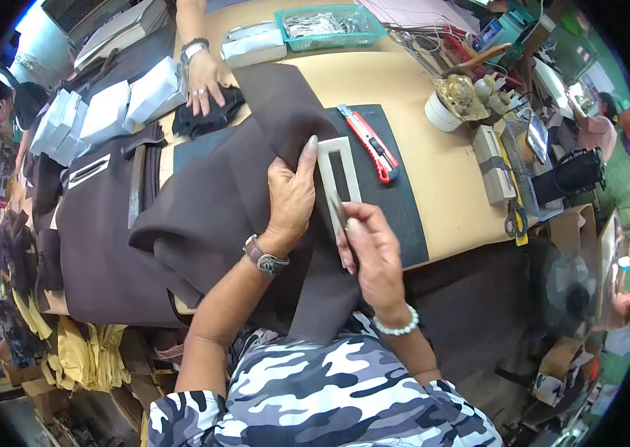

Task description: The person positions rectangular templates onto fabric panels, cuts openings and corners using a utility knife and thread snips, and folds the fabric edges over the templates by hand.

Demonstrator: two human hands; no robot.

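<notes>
Dark brown fabric (214, 186) lies bunched across the table, on and around a dark cutting mat (397, 201). At its right edge rests a pale rectangular template (352, 182) with a long narrow slot. My left hand (291, 195) grips the fabric beside the template, its thumb up at the template's upper left edge. My right hand (373, 249) is closed on a slim pointed tool (339, 211), whose tip meets the template's lower left side; whether it is a pen or an awl I cannot tell. A red box cutter (371, 143) lies on the mat to the right.
Another person's hand (203, 86) rests by a black cloth bundle (208, 113) at the back. A similar template (89, 170) lies on fabric at left, near a metal bar (137, 186). White boxes, a teal basket (330, 28), a white cup (445, 112) and scissors (514, 218) surround the work area.
</notes>
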